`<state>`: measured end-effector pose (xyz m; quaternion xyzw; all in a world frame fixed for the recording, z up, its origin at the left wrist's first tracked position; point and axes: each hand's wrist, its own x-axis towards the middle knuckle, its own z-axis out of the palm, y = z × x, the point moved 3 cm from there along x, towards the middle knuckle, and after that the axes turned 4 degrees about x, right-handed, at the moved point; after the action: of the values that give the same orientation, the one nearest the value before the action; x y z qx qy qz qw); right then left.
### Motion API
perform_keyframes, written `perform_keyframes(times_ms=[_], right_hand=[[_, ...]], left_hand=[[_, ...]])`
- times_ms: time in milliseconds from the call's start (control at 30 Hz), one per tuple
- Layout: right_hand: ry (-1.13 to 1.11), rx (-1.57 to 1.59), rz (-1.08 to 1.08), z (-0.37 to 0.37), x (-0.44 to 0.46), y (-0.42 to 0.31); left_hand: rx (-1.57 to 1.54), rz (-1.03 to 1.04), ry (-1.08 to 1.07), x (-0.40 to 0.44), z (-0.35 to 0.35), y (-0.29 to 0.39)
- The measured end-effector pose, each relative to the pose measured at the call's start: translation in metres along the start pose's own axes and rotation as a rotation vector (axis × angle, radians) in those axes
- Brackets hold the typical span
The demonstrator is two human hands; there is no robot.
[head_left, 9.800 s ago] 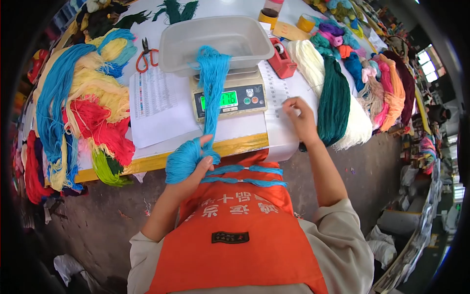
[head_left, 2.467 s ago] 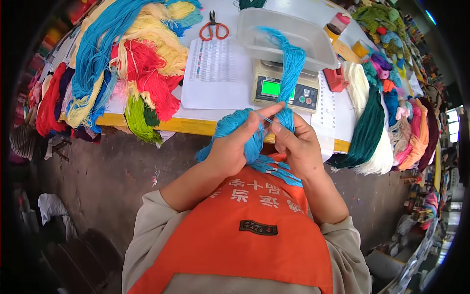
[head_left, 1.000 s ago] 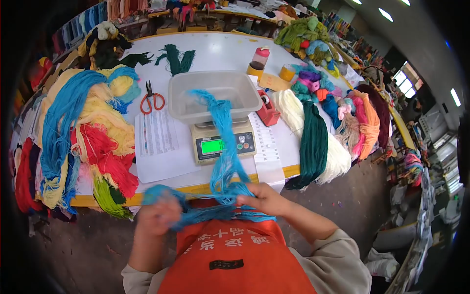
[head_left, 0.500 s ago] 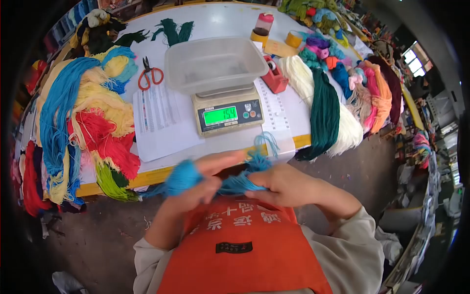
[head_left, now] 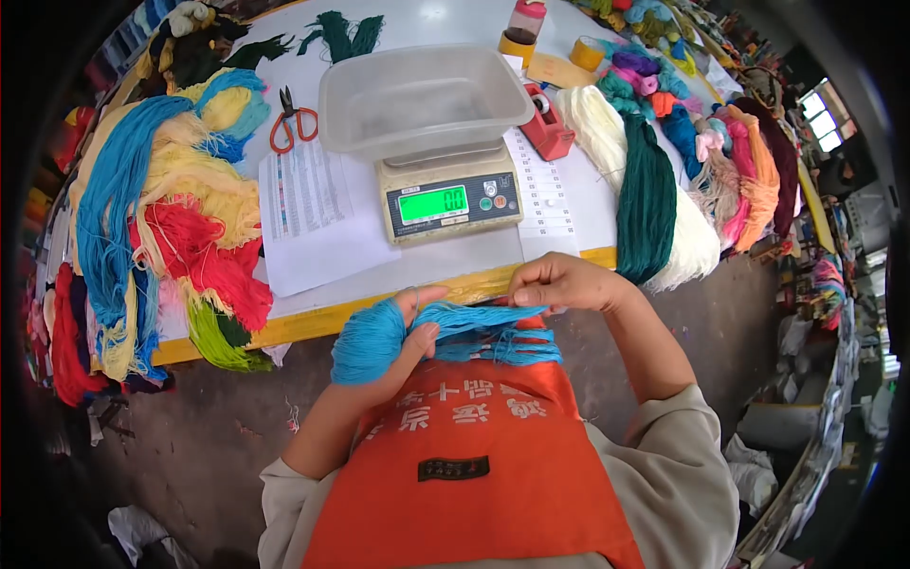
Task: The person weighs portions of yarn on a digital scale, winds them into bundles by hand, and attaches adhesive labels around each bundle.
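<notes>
My left hand (head_left: 409, 353) has a bright blue skein of yarn (head_left: 368, 343) draped over its back and grips it between thumb and fingers. From there the strands run right to my right hand (head_left: 569, 284), which pinches their end. More blue strands hang below, against my orange apron (head_left: 474, 503). Both hands are just in front of the table's yellow edge. Behind them stands a digital scale (head_left: 453, 204) with a green display reading 0.0. A translucent plastic tub (head_left: 422, 100) rests on top of it with nothing inside.
Printed sheets (head_left: 318, 213) and red-handled scissors (head_left: 292, 123) lie left of the scale. Blue, cream and red yarn (head_left: 123, 190) is heaped at the left edge. A red tape dispenser (head_left: 548, 131), dark green yarn (head_left: 647, 204) and white yarn (head_left: 697, 247) are on the right.
My right hand has moved right and up, drawing the blue strands out straighter. The blurred left hand now shows clearly. The scale's display has gone from about 15.4 to 0.0.
</notes>
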<state>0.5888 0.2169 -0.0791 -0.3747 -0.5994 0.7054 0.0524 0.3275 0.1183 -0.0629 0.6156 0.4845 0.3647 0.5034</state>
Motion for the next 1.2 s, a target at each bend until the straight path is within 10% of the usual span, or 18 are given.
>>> perform_keyframes(times_ms=[300, 367, 700, 1200], right_hand=[[-0.424, 0.397, -0.155, 0.027, -0.025, -0.021], [-0.436, 0.414, -0.188, 0.027, -0.026, -0.020], [0.918, -0.604, -0.382, -0.099, 0.023, 0.035], [0.952, -0.679, -0.517, -0.117, 0.051, 0.049]], left_hand=[[-0.129, 0.042, -0.176, 0.001, -0.014, -0.002], [0.505, -0.006, -0.376, 0.006, -0.015, 0.012], [0.340, 0.071, -0.102, -0.008, -0.003, 0.012], [0.476, 0.113, -0.126, 0.003, 0.022, -0.003]])
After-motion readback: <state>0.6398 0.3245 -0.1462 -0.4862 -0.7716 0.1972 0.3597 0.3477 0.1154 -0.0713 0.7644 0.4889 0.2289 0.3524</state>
